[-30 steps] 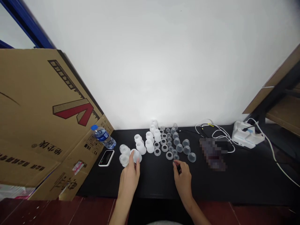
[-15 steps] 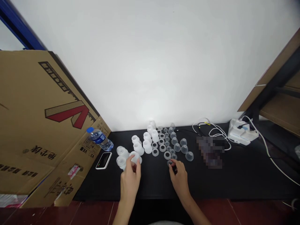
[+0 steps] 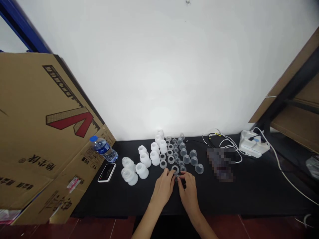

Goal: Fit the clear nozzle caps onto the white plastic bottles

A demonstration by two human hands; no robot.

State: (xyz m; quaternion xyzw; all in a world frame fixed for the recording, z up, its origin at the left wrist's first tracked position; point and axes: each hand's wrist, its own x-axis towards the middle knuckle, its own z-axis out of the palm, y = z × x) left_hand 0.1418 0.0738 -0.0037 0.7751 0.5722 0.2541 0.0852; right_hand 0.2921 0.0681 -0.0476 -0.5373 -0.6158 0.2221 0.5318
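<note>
My left hand [image 3: 163,190] and my right hand [image 3: 188,193] meet at the front of the rows on a black table [image 3: 259,192]. A small clear silicone piece [image 3: 177,179] sits between their fingertips, partly hidden, and my right hand pinches it. My left fingertips lie next to a clear ring [image 3: 175,170]. Further back stand rows of clear rings [image 3: 170,160] and clear domes [image 3: 193,161]. Frosted white silicone cups [image 3: 142,171] stand to the left of my hands.
A phone [image 3: 107,172] and a water bottle [image 3: 103,148] lie left of the cups, against a large cardboard sheet [image 3: 50,132]. On the right are white cables [image 3: 221,141], a white device [image 3: 252,144] and a pixelated object [image 3: 220,164].
My left hand has let go of the frosted cup and moved right to my right hand. The cup stays on the table. My right hand has shifted slightly forward.
</note>
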